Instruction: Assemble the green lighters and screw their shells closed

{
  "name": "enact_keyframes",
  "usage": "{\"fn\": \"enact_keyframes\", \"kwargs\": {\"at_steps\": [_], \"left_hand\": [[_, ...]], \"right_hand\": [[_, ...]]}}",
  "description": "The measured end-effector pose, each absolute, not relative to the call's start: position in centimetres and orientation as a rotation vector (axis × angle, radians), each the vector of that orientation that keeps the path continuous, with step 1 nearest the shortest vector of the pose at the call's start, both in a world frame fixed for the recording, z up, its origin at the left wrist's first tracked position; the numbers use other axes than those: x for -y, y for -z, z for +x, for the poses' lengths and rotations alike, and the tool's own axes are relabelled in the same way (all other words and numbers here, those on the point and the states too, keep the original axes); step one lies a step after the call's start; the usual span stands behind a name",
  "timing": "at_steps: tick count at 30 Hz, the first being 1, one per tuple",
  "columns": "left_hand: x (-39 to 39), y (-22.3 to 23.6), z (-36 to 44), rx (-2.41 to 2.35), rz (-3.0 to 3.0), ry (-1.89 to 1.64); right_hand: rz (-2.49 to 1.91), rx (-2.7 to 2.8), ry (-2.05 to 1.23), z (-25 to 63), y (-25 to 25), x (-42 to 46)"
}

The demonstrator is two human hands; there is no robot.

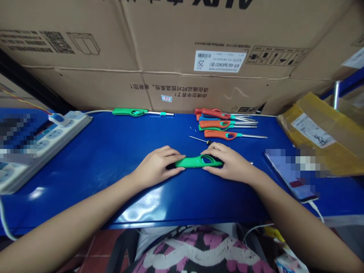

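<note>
Both hands hold a green gas lighter [192, 162] low over the blue table, lying crosswise. My left hand [159, 165] pinches its left end between thumb and fingers. Around the end with the trigger loop, my right hand [227, 161] is closed; a small metal tip shows past that hand, and the rest of the barrel is hidden. Just behind the right fingers lies a thin screwdriver [199, 139], its dark handle partly covered by the hand. Farther back is a group of red, orange, blue and green lighters [216, 123] with metal barrels.
Another green lighter [129, 112] lies at the back by a large cardboard box [170, 57]. A white power strip [54, 140] runs along the left. To the right are a phone [290, 174] with a cable and a yellow-taped package [324, 136].
</note>
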State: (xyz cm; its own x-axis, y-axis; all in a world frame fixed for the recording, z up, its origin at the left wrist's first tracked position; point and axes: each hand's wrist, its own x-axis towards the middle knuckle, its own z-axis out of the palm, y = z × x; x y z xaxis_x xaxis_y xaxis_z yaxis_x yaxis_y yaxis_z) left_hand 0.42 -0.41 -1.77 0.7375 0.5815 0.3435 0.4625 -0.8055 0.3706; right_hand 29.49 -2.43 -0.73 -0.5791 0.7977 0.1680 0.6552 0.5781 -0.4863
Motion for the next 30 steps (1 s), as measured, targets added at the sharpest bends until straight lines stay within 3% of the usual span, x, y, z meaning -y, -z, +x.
{"fn": "enact_keyframes", "kwargs": {"at_steps": [21, 30], "left_hand": [[0.8, 1.6, 1.0, -0.933, 2.411, -0.608], [1.1, 1.8, 0.6, -0.950, 2.766, -0.572]], "right_hand": [[-1.220, 2.415, -0.489, 29.3, 2.0, 2.6], [-1.182, 2.603, -0.169, 28.6, 1.5, 2.9]]}}
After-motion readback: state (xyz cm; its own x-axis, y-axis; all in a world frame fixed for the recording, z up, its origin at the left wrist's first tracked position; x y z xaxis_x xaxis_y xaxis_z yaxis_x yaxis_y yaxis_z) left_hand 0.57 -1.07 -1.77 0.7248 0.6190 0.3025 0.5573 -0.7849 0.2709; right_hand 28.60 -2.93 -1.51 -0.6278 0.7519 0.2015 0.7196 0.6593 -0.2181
